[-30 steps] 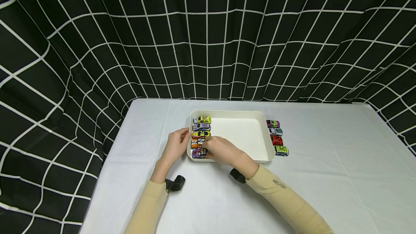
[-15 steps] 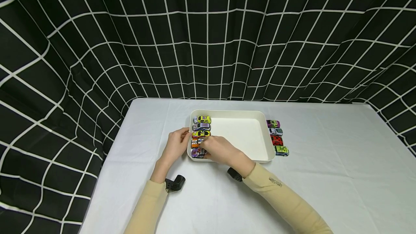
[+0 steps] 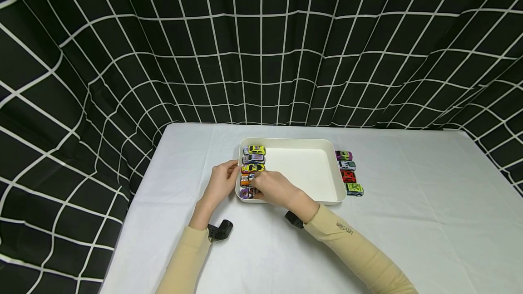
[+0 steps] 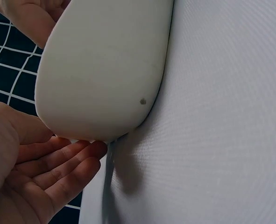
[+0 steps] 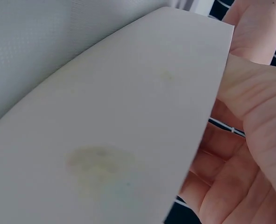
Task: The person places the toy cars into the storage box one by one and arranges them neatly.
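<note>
A black curtain [image 3: 269,35] ruled with a white grid hangs in soft folds behind a bench [image 3: 408,194] draped in smooth, faintly creased white cloth. On it sits a shallow cream tray [image 3: 300,167], rectangular with rounded corners; the wrist views show its matte walls, one bearing a small dark fleck [image 4: 143,101], another a yellowish smudge [image 5: 98,163]. Five glossy, patterned toy cars line its left end inside: a yellow car [image 3: 256,149], a silver car [image 3: 254,159], a yellow-and-red car [image 3: 253,168], an orange-and-white car [image 3: 246,180] and, in the near left corner, a purple car [image 3: 247,193]. Four more toy cars [image 3: 348,176] stand in a row outside, just beside the right wall. The person's right hand [image 3: 278,189], fingers bent, reaches over the near wall and pinches the purple car's right end, its fingertips partly hidden. The left hand [image 3: 220,179] is loosely open, fingers nearly straight, touching the tray's left wall from outside and gripping nothing.
</note>
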### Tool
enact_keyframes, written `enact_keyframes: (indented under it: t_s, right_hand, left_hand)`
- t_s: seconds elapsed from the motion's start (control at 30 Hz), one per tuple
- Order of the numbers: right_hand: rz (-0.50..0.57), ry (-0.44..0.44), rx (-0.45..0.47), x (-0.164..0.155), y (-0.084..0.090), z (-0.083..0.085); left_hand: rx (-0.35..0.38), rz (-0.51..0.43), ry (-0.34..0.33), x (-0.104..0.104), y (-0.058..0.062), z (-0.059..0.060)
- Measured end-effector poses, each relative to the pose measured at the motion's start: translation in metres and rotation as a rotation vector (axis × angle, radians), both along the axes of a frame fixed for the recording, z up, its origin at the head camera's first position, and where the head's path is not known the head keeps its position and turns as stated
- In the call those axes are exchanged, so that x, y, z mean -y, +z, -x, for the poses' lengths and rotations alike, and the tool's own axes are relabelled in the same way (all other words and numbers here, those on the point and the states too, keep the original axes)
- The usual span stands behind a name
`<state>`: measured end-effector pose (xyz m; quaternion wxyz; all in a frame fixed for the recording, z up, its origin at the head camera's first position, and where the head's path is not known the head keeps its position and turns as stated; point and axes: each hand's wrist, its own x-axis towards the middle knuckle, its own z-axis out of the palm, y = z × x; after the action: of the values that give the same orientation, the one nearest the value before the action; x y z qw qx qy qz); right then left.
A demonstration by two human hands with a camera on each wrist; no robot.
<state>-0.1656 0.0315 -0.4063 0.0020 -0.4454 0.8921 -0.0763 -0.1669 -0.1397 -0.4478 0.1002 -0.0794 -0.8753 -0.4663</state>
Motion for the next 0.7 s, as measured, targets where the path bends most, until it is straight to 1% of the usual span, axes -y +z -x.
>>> enact_keyframes:
  t_s: [0.4, 0.57, 0.7]
  right_hand:
    - [0.021, 0.009, -0.044, -0.003, 0.002, 0.000]
    - [0.059, 0.027, -0.082, -0.012, 0.010, 0.000]
    - [0.100, 0.036, -0.107, -0.027, 0.019, 0.001]
  left_hand:
    - [-0.008, -0.010, -0.007, 0.000, 0.000, 0.000]
    - [-0.003, -0.013, -0.006, 0.000, 0.000, 0.000]
    - [0.023, -0.003, 0.006, 0.000, 0.000, 0.000]
